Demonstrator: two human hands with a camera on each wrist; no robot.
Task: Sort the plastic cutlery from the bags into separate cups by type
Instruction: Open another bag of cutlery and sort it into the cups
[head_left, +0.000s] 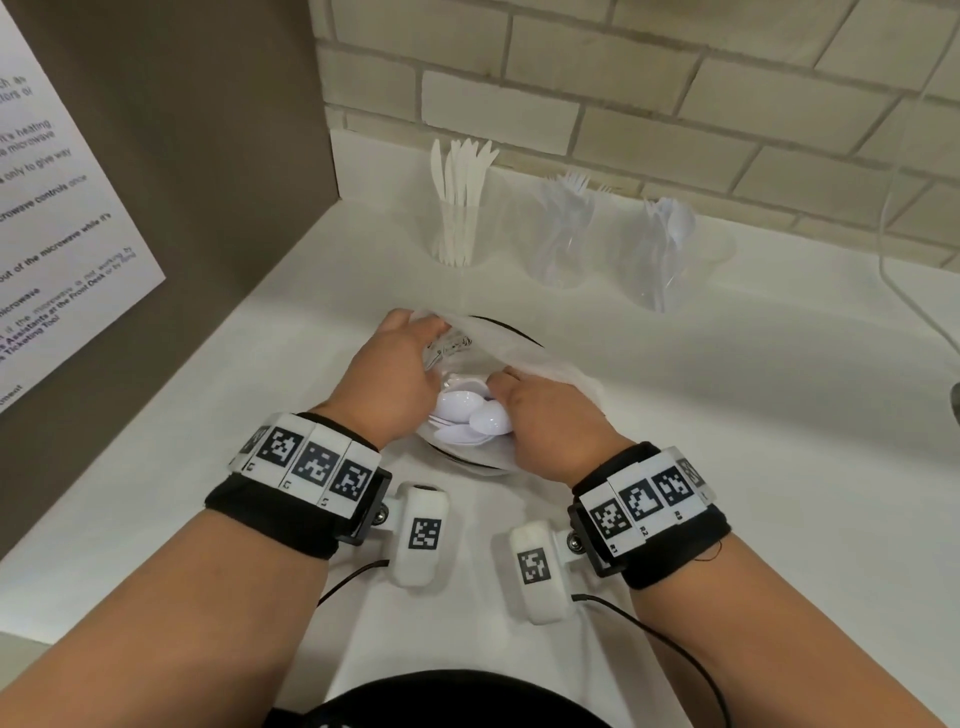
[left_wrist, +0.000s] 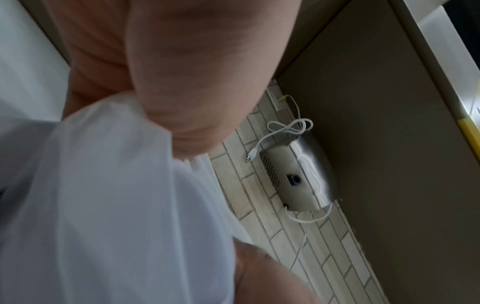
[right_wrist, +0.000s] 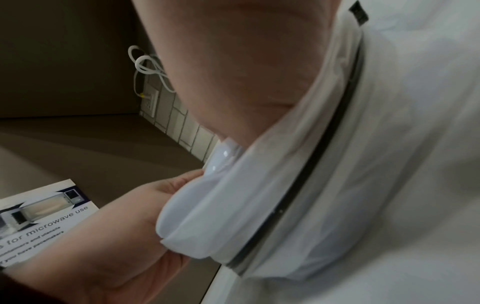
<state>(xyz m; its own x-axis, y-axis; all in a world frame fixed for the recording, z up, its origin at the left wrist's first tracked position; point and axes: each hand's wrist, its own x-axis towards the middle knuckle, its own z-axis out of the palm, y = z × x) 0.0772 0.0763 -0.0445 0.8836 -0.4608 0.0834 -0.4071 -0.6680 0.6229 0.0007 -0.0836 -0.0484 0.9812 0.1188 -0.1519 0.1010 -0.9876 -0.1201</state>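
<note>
A clear plastic bag lies over a black-rimmed plate on the white counter. White plastic spoons show in the bag's mouth between my hands. My left hand grips the bag's left edge; the bag appears blurred under that palm. My right hand curls its fingers down around the spoons, its fingertips hidden. At the back stand three clear cups: one with knives, one with forks, one with spoons.
A brown panel with a microwave notice walls off the left side. A brick wall runs behind the cups. A white cable hangs at the right. A metal appliance with a cord is mounted above.
</note>
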